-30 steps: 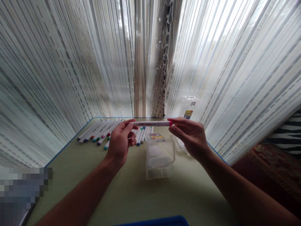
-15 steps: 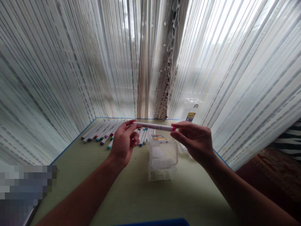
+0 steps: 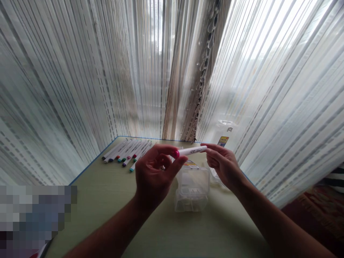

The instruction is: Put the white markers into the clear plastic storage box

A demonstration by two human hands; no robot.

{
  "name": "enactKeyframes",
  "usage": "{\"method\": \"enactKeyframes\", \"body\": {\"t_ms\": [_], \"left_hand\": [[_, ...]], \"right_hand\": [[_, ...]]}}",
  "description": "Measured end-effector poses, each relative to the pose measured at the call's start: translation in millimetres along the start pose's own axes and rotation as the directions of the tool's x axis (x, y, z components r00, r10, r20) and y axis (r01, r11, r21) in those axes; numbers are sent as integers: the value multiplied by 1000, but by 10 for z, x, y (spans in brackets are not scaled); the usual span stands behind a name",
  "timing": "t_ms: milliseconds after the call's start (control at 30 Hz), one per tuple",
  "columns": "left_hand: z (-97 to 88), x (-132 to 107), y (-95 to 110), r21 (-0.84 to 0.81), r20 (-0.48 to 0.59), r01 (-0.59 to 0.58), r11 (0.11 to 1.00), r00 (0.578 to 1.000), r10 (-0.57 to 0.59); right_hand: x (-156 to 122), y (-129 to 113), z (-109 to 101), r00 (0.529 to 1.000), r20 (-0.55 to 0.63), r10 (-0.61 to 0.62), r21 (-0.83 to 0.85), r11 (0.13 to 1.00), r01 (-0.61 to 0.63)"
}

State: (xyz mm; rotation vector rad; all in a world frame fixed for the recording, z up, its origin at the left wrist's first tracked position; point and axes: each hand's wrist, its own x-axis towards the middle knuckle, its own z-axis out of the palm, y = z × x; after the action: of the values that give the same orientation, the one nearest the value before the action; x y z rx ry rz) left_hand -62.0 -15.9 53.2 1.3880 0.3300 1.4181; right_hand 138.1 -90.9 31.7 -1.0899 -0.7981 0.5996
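A white marker [image 3: 191,151] with a pink end is held level above the table, between both hands. The fingers of my left hand [image 3: 156,172] are closed near its pink end, thumb below. At the other end, the thumb and fingers of my right hand [image 3: 221,159] pinch the white tip. Below the marker sits a clear plastic case [image 3: 193,182] with its lid raised and a yellow label at its back. Several white markers [image 3: 126,148] with coloured ends lie side by side beyond my left hand, which hides part of the row.
Another clear plastic container [image 3: 221,134] with a yellow label stands at the back right, partly behind my right hand. Striped sheer curtains [image 3: 134,71] hang along the far edges of the pale green table [image 3: 104,200]. A patterned red cloth [image 3: 319,204] lies at the right.
The marker has been turned end for end: its pink end now points left instead of right. My left hand has moved right, closer to my right hand, and the view has shifted slightly.
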Motion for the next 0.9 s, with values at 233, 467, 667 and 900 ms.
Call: {"method": "enactKeyframes", "body": {"t_ms": [233, 467, 667, 900], "left_hand": [[-9, -10, 18, 45, 58, -26, 999, 998, 23], [-66, 100, -175, 29, 7, 79, 996, 997, -79], [-100, 241, -307, -153, -30, 408, 900, 908, -417], [-94, 273, -337, -176, -13, 579, 796, 807, -590]], "right_hand": [[3, 43, -19, 999, 25, 37, -12, 999, -36], [-43, -54, 20, 992, -17, -127, 9, 992, 127], [-177, -151, 86, 959, 62, -275, -159, 946, 282], [-279, -223, 171, 912, 214, -349, -228, 890, 394]]}}
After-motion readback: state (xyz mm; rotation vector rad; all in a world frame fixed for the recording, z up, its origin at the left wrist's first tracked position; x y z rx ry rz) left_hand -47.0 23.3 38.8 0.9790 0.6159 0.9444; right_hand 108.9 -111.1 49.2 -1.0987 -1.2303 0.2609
